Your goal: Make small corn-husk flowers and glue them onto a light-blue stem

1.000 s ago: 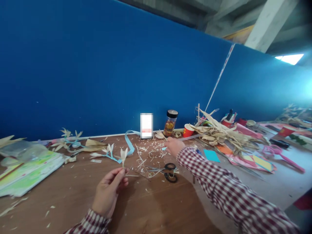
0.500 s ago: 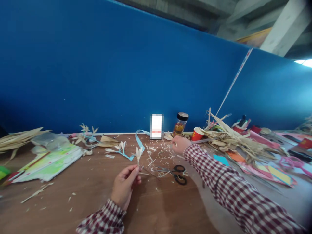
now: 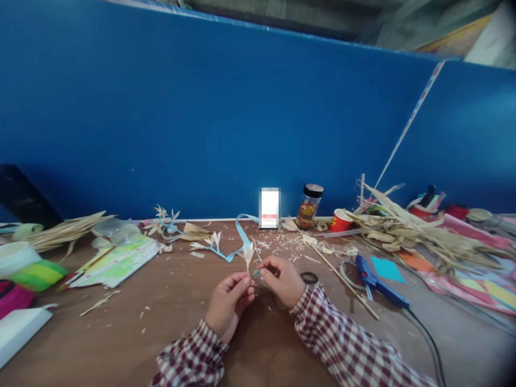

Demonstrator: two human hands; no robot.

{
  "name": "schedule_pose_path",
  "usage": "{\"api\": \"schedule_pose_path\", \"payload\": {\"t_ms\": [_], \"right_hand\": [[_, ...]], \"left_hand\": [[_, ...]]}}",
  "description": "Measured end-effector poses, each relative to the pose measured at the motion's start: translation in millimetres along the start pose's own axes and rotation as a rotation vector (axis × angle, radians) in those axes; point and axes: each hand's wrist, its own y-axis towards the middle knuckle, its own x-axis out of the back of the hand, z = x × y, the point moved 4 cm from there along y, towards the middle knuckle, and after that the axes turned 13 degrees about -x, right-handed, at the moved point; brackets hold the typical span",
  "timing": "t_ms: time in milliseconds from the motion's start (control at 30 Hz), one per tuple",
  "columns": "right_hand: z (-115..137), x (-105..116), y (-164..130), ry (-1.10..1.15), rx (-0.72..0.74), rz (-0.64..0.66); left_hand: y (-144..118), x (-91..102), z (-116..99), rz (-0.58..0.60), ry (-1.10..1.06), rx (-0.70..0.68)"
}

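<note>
My left hand (image 3: 231, 301) pinches the thin stem of a small white flower (image 3: 249, 257), apparently of dried husk, which stands upright above the fingertips. Close beside it, my right hand (image 3: 282, 280) is closed in a pinch at the flower's base. A small pale bluish bit shows at its fingertips, too small to make out. Behind the flower lies a light blue ribbon (image 3: 242, 232). To its left rests a spray of white flowers with blue-wrapped stems (image 3: 215, 244). Black-handled scissors (image 3: 309, 278) are mostly hidden behind my right hand.
A blue glue gun (image 3: 379, 285) with a black cord lies right, near a thin stick (image 3: 342, 279). Farther back stand a black-lidded jar (image 3: 309, 207) and a red cup (image 3: 341, 220). Husks (image 3: 387, 226) pile at right; a painted sheet (image 3: 124, 263) lies left. Scraps litter the brown table.
My right hand has come back from near the jar to the flower at my left hand. The view has shifted, and the glue gun, earlier behind my right sleeve, now shows.
</note>
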Motion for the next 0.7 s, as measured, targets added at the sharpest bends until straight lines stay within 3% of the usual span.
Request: {"api": "schedule_pose_path", "payload": {"t_ms": [133,367,500,700], "right_hand": [[-16,3,3,0.248,-0.119,-0.04],[-34,9,9,0.441,-0.29,-0.049],[-42,-2,7,0.582,-0.343,0.034],[-47,-7,4,0.657,-0.409,0.087]], "left_hand": [[3,-13.8,6,0.04,0.007,-0.028],[-3,-27.6,10,0.114,0.021,-0.025],[-12,-28.3,14,0.204,-0.008,0.011],[-10,-18.3,15,0.152,0.01,0.014]]}}
